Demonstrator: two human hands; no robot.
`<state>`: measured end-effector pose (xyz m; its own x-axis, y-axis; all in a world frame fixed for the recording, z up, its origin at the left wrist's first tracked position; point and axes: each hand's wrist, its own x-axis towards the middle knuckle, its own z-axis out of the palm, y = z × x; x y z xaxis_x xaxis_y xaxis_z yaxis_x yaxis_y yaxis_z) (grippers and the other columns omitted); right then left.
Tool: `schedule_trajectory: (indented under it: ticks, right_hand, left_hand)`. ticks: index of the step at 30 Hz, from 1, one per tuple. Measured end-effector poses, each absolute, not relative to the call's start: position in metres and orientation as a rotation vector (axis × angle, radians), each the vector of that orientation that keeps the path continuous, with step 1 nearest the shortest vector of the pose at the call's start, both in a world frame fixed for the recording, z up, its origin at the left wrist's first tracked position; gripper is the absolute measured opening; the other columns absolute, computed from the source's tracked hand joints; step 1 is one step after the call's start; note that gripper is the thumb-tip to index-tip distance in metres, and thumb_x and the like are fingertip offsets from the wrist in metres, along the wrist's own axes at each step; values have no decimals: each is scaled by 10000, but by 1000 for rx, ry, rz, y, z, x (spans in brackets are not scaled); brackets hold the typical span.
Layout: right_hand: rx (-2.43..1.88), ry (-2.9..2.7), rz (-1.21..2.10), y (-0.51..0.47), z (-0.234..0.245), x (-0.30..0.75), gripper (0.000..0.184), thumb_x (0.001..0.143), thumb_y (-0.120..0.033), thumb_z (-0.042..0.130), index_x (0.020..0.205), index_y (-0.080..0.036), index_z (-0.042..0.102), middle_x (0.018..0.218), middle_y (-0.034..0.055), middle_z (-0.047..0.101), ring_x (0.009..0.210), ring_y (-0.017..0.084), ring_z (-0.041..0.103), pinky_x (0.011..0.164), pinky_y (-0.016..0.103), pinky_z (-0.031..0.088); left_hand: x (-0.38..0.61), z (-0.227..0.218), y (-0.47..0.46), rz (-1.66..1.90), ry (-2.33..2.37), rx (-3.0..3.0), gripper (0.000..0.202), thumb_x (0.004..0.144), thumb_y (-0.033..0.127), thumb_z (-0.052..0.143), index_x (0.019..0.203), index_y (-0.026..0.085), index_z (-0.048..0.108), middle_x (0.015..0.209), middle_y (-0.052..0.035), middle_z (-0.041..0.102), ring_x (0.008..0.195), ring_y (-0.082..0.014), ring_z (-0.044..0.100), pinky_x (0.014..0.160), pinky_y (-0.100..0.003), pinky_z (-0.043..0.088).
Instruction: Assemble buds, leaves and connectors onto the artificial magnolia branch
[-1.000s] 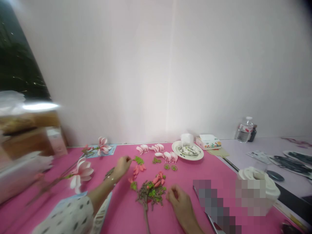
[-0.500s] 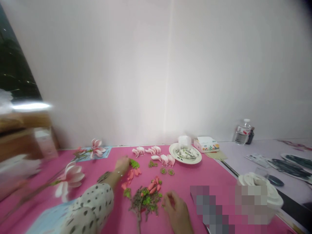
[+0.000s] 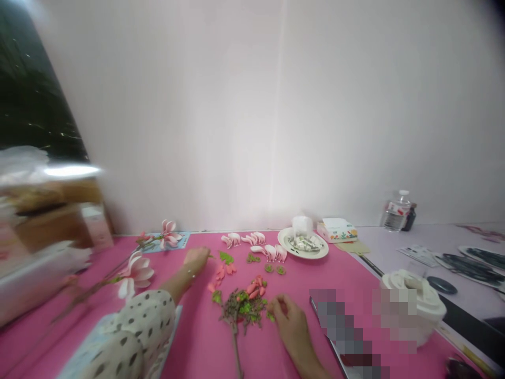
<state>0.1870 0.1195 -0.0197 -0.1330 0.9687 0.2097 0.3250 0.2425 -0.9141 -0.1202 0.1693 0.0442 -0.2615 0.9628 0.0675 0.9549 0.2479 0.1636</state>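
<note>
My left hand (image 3: 197, 257) reaches over the far left part of the pink mat (image 3: 189, 337), fingers curled together, with a thin brownish tip showing at the fingertips; I cannot make out what it is. Just right of it lie green leaves (image 3: 226, 257) and coral-pink buds (image 3: 224, 271). My right hand (image 3: 288, 311) has its fingers pinched, beside a heap of brown stems and green leaves (image 3: 240, 308). A small green leaf piece (image 3: 270, 317) shows at those fingertips. Coral buds (image 3: 255, 288) lie on top of the heap, and one brown stem (image 3: 237, 347) points toward me.
Rows of pale pink petals (image 3: 270, 252) lie behind, near a plate (image 3: 282, 239) and a tissue box (image 3: 337, 231). Pink magnolia flowers (image 3: 136, 273) rest at left. A lidded white container (image 3: 418, 300), a bottle (image 3: 396, 213) and plates with dark pieces (image 3: 465, 271) stand right.
My left hand has drawn left, away from the green leaves. My right hand stays pinched beside the heap. The whole view has shifted slightly.
</note>
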Motion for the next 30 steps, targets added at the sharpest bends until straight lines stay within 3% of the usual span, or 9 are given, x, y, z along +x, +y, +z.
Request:
schedule_trajectory:
  ticks: [6,9,11,17,21,27,30]
  right_hand:
    - [-1206,-1605,846,118,-15,186,233,833,-342,417,684,-198,522,654,51,681,644,208,660,557,255,460]
    - [-1229,-1596,779,117,-15,185,218,814,-314,431,655,-191,516,588,20,634,559,179,617,504,233,422]
    - [-1243,-1597,728,116,-15,184,222,814,-302,432,652,-184,527,570,7,606,535,163,587,490,224,402]
    - [-1233,-1641,564,112,-14,183,248,837,-288,450,728,-158,631,702,54,647,657,180,565,607,261,432]
    - [-1151,-1718,510,111,-12,182,225,829,-219,476,846,-167,694,806,81,658,808,218,563,762,328,439]
    - [-1029,-1807,602,89,13,180,234,825,-236,525,940,-175,720,813,87,657,821,229,578,786,363,462]
    - [-985,-1830,715,60,34,179,269,854,-263,518,1048,-199,694,931,79,686,879,210,619,807,331,488]
  left_hand:
    - [-103,52,119,625,2389,1794,301,877,306,558,1143,164,564,1138,-85,610,930,-219,621,775,-424,529]
    - [-69,42,77,811,2218,1838,251,925,288,418,867,151,620,796,-46,678,748,-192,631,724,-344,509]
    - [-45,33,47,881,2047,1880,259,905,307,426,775,178,609,723,-27,683,696,-186,629,666,-286,499]
    - [-5,8,-5,1142,1730,1779,183,818,291,502,772,220,665,766,-48,727,669,-226,641,576,-284,488]
    - [-8,-6,-7,1297,1588,1757,163,811,315,556,824,265,710,860,-58,737,767,-249,656,654,-305,510]
    - [-16,-8,-12,1380,1453,1902,209,854,251,521,897,268,724,867,-92,703,817,-240,655,715,-311,512]
    - [-15,-5,-16,1394,1406,1954,234,868,211,501,926,267,721,859,-93,685,819,-229,649,719,-308,508]
